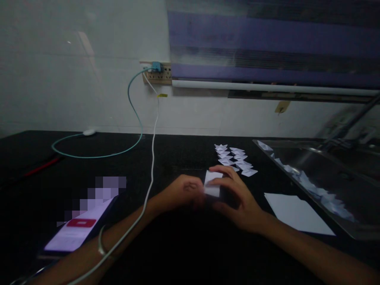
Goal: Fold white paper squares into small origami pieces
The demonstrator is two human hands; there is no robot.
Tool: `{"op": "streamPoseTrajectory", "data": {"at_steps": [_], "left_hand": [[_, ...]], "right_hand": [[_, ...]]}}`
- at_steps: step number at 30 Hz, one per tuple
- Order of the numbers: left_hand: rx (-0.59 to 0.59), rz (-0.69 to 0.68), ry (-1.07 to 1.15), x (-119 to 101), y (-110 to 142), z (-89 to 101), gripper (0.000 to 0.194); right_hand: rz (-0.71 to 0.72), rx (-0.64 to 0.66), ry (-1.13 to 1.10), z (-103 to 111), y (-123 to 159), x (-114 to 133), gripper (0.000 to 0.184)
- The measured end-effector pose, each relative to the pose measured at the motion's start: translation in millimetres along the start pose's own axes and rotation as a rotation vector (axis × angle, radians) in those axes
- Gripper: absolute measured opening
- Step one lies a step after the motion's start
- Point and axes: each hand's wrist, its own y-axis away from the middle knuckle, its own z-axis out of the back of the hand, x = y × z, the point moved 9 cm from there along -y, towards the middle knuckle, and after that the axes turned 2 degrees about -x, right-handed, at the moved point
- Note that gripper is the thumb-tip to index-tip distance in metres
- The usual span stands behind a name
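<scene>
A small folded piece of white paper [213, 190] is held between my two hands, just above the dark countertop. My left hand [185, 192] is closed, its fingers curled, and pinches the paper's left edge; blur softens its fingertips. From the right, my right hand [237, 198] grips the same paper, with fingers bent over its top and face and the thumb low. Beyond the hands stand two rows of small folded paper boats [226, 155]. A stack of white paper sheets [298, 213] lies to the right of my right hand.
More folded papers [314, 188] line the rim of a metal sink [356, 174] at right. A lit phone [80, 225] lies at left. A white cable [152, 158] crosses over my left forearm from the wall socket [162, 75]. A teal cable [89, 157] loops on the countertop [178, 154].
</scene>
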Motion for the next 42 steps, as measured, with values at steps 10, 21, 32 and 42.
{"op": "streamPoseTrajectory", "data": {"at_steps": [10,21,32,42], "left_hand": [[0.034,-0.008,-0.128,4,-1,-2.0,0.031],[0.022,-0.019,-0.139,-2,0,-3.7,0.037],[0.090,-0.025,-0.094,10,-3,1.2,0.037],[0.103,-0.095,-0.341,1,0,-10.1,0.019]], "right_hand": [[-0.025,-0.006,-0.054,2,-7,-18,0.007],[-0.131,-0.019,-0.126,3,-6,-23,0.023],[-0.045,0.158,-0.137,-5,-6,-17,0.024],[-0.114,0.008,-0.163,-5,-9,-28,0.011]]}}
